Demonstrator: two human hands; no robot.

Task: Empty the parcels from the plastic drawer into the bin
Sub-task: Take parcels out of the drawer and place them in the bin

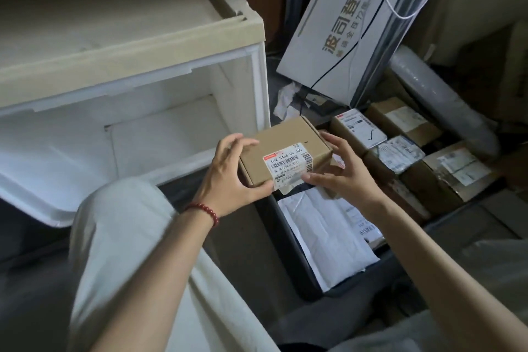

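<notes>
You hold a small cardboard box between both hands; your left hand curls round its left end, thumb underneath near the label and fingers over the top edge; your right hand grips the right end the same way. The box sits at the centre of the frame, label up, lifted clear of everything, just above the near-left corner of the dark bin; it is not yet released.

The plastic drawer stands pulled open at the left of the frame; the part of its floor that shows holds no parcels, though your knee hides its near corner. In the bin, at the right and lower centre, a white mailer bag lies flat and several brown labelled parcels are packed side by side. Judging from this, the task is almost done; the box in your hands looks like the last one, and what remains is to set it in the bin.
</notes>
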